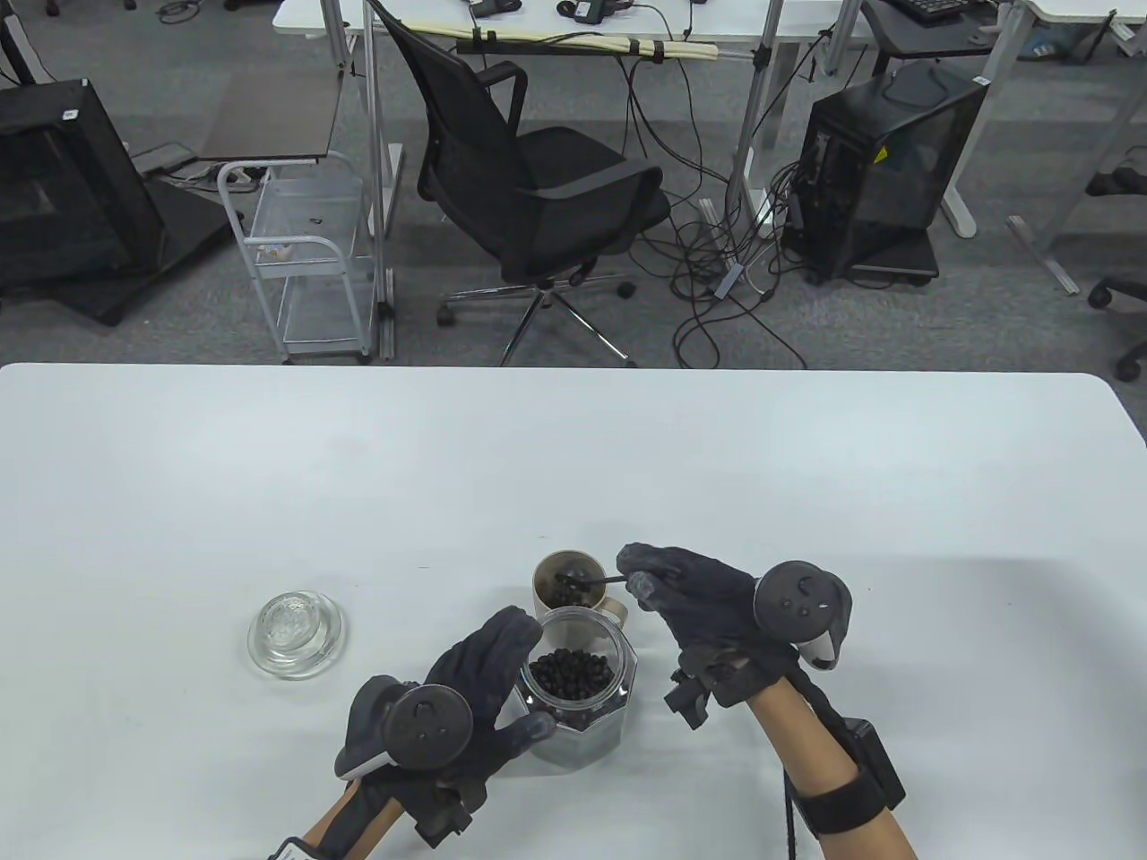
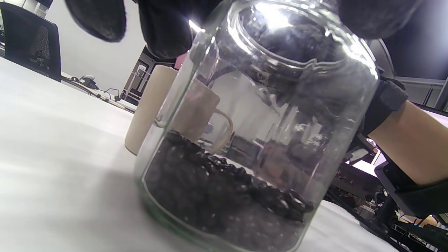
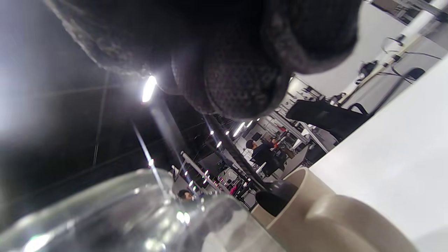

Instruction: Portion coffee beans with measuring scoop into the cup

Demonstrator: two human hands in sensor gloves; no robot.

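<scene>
Left hand (image 1: pixel 448 699) sits nearest us in the table view, fingers (image 1: pixel 488 645) curled round the glass jar (image 1: pixel 578 699) of coffee beans (image 1: pixel 571 674). We see the right hand (image 1: pixel 708 609) pinching the scoop (image 1: pixel 587 582), its bowl over the cup (image 1: pixel 566 582), which stands on the bench (image 1: pixel 269 466) just behind the jar. Beans already lie in the cup. Glass lid (image 1: pixel 296 632) rests apart, to the left.

Left wrist view: we see the jar (image 2: pixel 252 133) close up, beans (image 2: pixel 217 196) heaped low inside, gloved fingers (image 2: pixel 168 31) round its neck, cup (image 2: pixel 154 105) behind.

Right wrist view: fingers (image 3: pixel 238 70) fill the top, scoop bowl (image 3: pixel 274 201) at the cup rim (image 3: pixel 315 189), jar rim (image 3: pixel 122 203) blurred in front.
</scene>
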